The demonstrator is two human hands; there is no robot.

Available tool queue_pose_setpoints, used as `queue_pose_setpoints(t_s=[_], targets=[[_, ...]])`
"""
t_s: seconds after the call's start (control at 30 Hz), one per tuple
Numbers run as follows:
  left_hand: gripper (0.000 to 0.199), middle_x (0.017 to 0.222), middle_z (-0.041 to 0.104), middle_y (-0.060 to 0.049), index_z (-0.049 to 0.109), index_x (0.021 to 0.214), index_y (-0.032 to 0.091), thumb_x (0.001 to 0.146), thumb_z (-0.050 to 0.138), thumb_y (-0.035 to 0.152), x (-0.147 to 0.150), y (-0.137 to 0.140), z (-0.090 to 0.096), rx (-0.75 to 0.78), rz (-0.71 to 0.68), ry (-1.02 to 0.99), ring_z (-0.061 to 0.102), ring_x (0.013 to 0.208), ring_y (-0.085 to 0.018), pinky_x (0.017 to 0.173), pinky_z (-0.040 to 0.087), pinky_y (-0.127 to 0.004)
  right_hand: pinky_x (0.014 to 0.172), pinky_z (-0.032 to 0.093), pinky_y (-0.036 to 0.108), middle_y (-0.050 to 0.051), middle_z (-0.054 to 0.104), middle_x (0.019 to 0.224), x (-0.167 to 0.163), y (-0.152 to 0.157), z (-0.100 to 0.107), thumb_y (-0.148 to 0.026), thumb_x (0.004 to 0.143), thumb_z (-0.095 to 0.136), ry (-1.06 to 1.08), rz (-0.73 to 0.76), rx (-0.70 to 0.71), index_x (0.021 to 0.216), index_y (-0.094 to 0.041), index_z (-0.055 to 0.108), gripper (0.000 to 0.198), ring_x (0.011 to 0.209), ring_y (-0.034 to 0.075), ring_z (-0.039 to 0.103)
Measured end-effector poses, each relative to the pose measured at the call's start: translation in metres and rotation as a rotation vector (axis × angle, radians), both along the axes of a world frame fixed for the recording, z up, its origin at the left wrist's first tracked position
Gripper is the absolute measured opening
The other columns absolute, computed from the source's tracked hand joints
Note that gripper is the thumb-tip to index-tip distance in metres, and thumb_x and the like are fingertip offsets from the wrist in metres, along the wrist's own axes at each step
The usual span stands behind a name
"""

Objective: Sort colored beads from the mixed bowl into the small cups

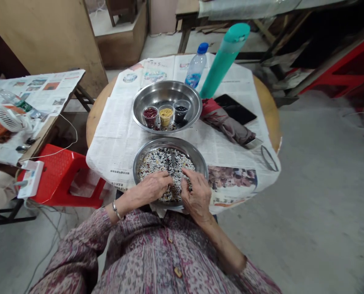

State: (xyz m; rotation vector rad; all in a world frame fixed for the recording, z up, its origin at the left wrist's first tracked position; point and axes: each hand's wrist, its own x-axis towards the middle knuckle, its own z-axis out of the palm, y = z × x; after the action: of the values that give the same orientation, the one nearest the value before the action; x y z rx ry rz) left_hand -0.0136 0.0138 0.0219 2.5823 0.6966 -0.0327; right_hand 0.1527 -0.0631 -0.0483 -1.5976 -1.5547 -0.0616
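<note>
Right in front of me a steel bowl [201,157] holds a loose layer of white grains [154,160], with darker and yellow bits among them. Over its left side, my left hand [154,186] has the fingertips pressed together low at the grains; whatever is between them is too small to make out. At the right side, my right hand [198,195] reaches over the rim, its curved thumb and forefinger apart. Behind stands a second steel bowl [145,94] with a cup of dark red beans [150,115], a cup of yellow grains [165,115] and a cup of black beans [180,112].
Newspaper [108,143] covers the round table. Beyond the bowls stand a water bottle [196,65] and a tilted green bottle [225,61]. A folded umbrella [227,122] and a black phone [235,109] lie right. Left is a red stool [62,173] with a power strip [31,179].
</note>
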Motion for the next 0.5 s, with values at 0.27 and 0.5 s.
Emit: queue_pose_setpoints(t_s=[0.27, 0.5], targets=[[0.012, 0.104, 0.062, -0.003, 0.06, 0.094, 0.018, 0.101, 0.05, 0.021, -0.026, -0.012, -0.001, 0.044, 0.086, -0.038, 0.056, 0.104, -0.018, 0.108, 0.043, -0.036, 0.094, 0.051, 0.042, 0.01, 0.072, 0.11, 0.002, 0.002, 0.003, -0.019, 0.094, 0.051, -0.05, 0.053, -0.085, 0.116, -0.019, 0.066, 0.027, 0.104, 0.024, 0.063], [0.038, 0.137, 0.046, -0.016, 0.05, 0.128, 0.016, 0.091, 0.055, 0.012, -0.026, -0.003, -0.02, 0.24, 0.425, -0.112, 0.045, 0.126, -0.031, 0.104, 0.049, -0.049, 0.094, 0.051, 0.045, 0.017, 0.067, 0.118, 0.023, 0.014, 0.023, -0.031, 0.093, 0.052, -0.251, 0.091, -0.379, 0.129, -0.013, 0.058, 0.04, 0.108, 0.03, 0.061]])
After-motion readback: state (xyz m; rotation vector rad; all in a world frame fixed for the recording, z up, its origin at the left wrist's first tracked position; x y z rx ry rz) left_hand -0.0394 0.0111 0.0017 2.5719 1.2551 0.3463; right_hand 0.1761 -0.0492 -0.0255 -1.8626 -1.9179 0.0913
